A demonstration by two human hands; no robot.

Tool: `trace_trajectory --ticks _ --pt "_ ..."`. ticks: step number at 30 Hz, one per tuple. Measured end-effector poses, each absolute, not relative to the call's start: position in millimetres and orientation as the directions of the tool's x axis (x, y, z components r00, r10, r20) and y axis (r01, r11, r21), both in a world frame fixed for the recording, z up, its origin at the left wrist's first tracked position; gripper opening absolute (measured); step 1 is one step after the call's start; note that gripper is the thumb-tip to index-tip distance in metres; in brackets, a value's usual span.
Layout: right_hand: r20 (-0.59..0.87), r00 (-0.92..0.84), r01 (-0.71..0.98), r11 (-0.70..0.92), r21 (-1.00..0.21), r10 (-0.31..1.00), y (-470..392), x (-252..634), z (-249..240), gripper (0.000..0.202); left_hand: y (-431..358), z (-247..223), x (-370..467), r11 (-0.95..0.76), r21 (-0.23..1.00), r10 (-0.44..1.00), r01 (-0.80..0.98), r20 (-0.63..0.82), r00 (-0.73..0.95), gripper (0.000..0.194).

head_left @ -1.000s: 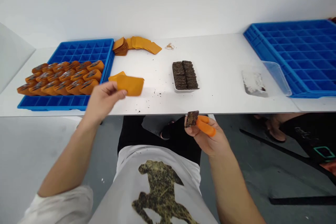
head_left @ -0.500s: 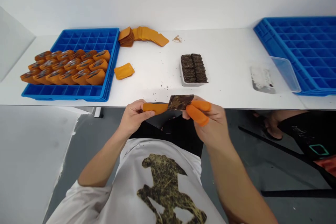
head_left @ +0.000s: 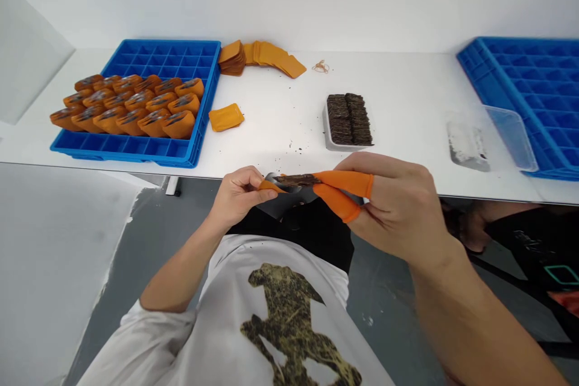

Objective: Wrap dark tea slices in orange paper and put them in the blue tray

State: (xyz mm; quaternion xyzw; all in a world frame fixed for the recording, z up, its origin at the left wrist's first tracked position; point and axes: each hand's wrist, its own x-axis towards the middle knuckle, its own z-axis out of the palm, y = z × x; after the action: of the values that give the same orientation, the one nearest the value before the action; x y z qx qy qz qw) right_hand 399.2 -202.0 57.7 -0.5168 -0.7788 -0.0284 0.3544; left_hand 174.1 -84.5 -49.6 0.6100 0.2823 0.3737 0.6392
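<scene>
Here we are with both hands meeting over the front edge of the desk (head_left: 280, 139): our left hand (head_left: 239, 196) grips an orange pouch (head_left: 271, 186), and our right hand (head_left: 400, 211), its finger and thumb in orange covers (head_left: 346, 183), pinches a dark flat piece (head_left: 298, 180) at the pouch's mouth. How far in it reaches, we cannot tell.

Out from the hands at ten o'clock, the left blue tray (head_left: 194, 154) carries three rows of orange pouches (head_left: 178, 125) standing in its compartments, tops gaping. Between ten and eleven, just beside that tray, lie a few flat pouches (head_left: 227, 117); toward eleven, a fanned stack (head_left: 271, 55).

At one to two o'clock, a white tub (head_left: 347, 147) holds two packed rows of dark pieces (head_left: 350, 119). Near three, we see a clear container (head_left: 511, 136) beside the gridded right blue tray (head_left: 493, 81), which runs out of view.
</scene>
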Motion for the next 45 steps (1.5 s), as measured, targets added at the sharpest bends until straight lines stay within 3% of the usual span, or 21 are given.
trace_trajectory --ticks 5,11,14,17,19,21,28,37,45 --pt "0.547 -0.386 0.908 0.41 0.083 0.743 -203.0 393.0 60.9 0.043 -83.7 -51.7 171.8 -0.144 0.985 0.812 -0.097 0.173 0.558 0.049" --pt "0.475 -0.47 0.883 0.394 0.257 0.744 -199.2 380.1 67.7 0.039 -88.4 -48.1 169.5 -0.404 0.912 0.743 -0.068 0.371 0.557 0.022" --pt "0.498 -0.404 0.914 0.366 0.177 0.767 -200.7 381.9 65.5 0.032 -90.9 -47.2 168.2 -0.404 0.911 0.752 -0.08 0.38 0.539 0.027" --pt "0.519 -0.256 0.906 0.389 -0.165 0.815 -202.7 388.5 56.4 0.017 -92.8 -47.5 167.9 -0.312 0.942 0.78 -0.124 0.328 0.533 0.04" --pt "0.466 -0.199 0.81 0.412 -0.417 0.862 -202.5 392.4 48.4 0.015 -93.3 -47.4 168.0 -0.292 0.944 0.762 -0.155 0.327 0.559 0.043" --pt "0.427 -0.188 0.724 0.418 -0.548 0.885 -201.6 394.7 41.5 0.018 -92.8 -46.0 166.9 -0.315 0.932 0.739 -0.183 0.361 0.568 0.037" --pt "0.459 -0.177 0.794 0.402 -0.456 0.871 -198.9 393.4 31.9 0.019 -87.8 -34.1 153.0 -0.511 0.836 0.697 -0.2 0.539 0.473 0.005" --pt "0.508 -0.142 0.814 0.392 -0.428 0.85 -202.2 389.8 27.3 0.02 -86.1 -35.1 153.1 -0.642 0.755 0.652 -0.136 0.631 0.42 0.002" --pt "0.53 -0.266 0.877 0.43 -0.214 0.805 -198.2 379.5 22.7 0.023 -83.7 -20.9 142.1 -0.78 0.625 0.514 -0.033 0.67 0.536 0.002"
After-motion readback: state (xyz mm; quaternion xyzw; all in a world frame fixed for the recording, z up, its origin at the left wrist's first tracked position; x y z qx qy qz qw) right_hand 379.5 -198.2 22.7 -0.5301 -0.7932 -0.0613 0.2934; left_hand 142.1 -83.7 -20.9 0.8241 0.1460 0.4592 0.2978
